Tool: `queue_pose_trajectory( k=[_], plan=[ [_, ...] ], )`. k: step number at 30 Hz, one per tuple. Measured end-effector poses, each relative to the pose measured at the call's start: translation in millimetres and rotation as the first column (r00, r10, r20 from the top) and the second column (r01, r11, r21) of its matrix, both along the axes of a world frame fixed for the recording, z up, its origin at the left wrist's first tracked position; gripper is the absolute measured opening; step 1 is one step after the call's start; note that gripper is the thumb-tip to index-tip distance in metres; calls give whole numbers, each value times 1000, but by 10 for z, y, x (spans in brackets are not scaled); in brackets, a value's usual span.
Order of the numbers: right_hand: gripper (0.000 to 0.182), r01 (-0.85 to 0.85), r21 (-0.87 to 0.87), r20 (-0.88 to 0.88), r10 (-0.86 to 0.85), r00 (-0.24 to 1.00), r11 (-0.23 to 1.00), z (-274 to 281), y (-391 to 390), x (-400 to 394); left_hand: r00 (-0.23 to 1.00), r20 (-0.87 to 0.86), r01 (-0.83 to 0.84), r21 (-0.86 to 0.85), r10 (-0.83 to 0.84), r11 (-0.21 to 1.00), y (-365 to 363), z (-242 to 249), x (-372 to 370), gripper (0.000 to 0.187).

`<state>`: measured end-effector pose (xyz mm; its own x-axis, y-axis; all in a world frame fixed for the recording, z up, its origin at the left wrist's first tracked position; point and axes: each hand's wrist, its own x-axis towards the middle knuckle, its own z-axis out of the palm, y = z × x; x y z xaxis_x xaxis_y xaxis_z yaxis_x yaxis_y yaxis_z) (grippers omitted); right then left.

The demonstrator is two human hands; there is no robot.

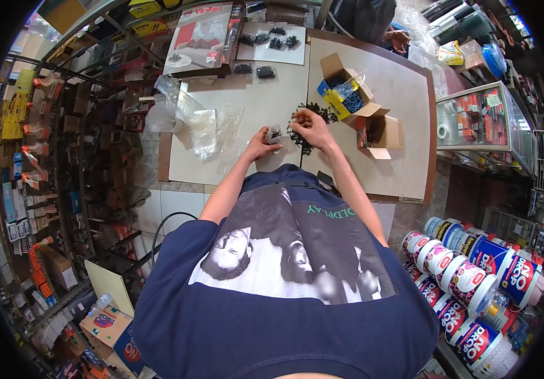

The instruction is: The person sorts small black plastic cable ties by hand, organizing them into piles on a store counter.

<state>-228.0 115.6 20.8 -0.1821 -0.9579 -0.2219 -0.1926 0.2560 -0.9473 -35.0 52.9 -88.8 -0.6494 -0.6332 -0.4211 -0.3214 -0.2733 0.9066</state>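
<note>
My left hand [259, 144] is closed around a small clear plastic bag [275, 136], with some dark pieces visible inside. Just to its right, my right hand [313, 130] hovers at the pile of black screws [304, 147], fingers bent and pinched together. Whatever sits between those fingertips is too small to tell from the pile. More of the screws spread out behind the right hand, close to an open yellow and blue box [346, 108] of bluish-black pieces.
An open cardboard box [388, 134] stands on the table [411, 95] at right. Clear plastic bags [204, 134] lie at left. Several filled packets [265, 72] and a Vinitex box [197, 44] are at the back. A person's hand [400, 40] shows beyond the far edge.
</note>
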Motion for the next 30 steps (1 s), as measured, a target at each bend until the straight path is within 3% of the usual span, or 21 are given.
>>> queue_pose_trajectory(
  k=[7, 10, 13, 16, 21, 30],
  plan=[
    [26, 164, 114, -93, -154, 984, 980, -558, 313, -410, 999, -39, -8, -27, 7, 1000, -5, -101, 6, 61],
    [30, 284, 228, -282, -216, 935, 931, -826, 499, -569, 998, -58, -2, -3, 2, 1000, -18, -170, 20, 61],
    [30, 275, 273, -383, -158, 910, 922, -847, 666, -589, 999, -33, 6, -65, -8, 998, -46, -298, 11, 62],
    [33, 219, 259, -364, -115, 924, 941, -908, 664, -516, 999, -40, 6, -85, -10, 996, -49, -305, 17, 62],
    [30, 141, 203, -392, -52, 919, 969, -1022, 636, -365, 997, -83, -1, 12, 2, 1000, -29, -248, 16, 62],
    [28, 217, 150, -402, -141, 905, 965, -953, 774, -514, 999, -33, -10, 0, 10, 1000, -13, -133, 3, 62]
  ],
)
